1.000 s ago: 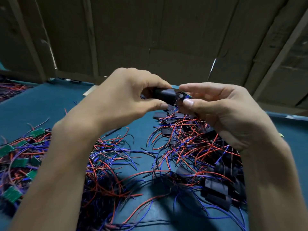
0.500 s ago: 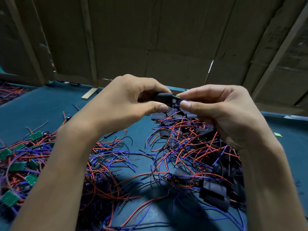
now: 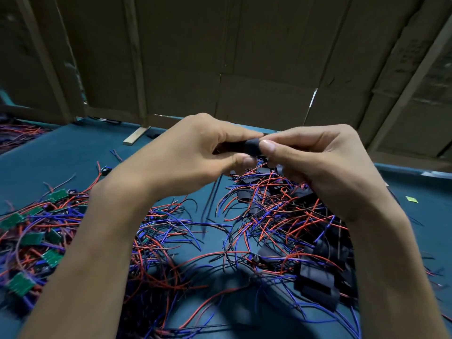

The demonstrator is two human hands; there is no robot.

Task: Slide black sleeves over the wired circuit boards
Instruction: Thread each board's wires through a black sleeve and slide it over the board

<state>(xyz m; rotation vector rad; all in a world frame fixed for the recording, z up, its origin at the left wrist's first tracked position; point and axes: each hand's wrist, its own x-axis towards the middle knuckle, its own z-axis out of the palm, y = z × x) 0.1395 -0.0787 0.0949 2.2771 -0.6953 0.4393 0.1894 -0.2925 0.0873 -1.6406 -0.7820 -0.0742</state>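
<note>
Pinching from both ends, the left hand (image 3: 188, 152) and right hand (image 3: 315, 162) meet above the worktop (image 3: 61, 162), each grip clamped on one black sleeve (image 3: 252, 146) held between them. Its long axis runs left to right, hand to hand. Matte and dark, it hides any board inside. Bare green boards (image 3: 20, 283) lie left, finished sleeved ones (image 3: 318, 285) right.

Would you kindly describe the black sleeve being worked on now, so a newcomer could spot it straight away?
Start at the teal table strewn with red and blue wires. Above its middle, the left hand and right hand meet fingertip to fingertip, and the small black tubular sleeve is pinched between them. Unlike the black sleeved pieces lying among the wires at the right, it is held in the air.
</note>
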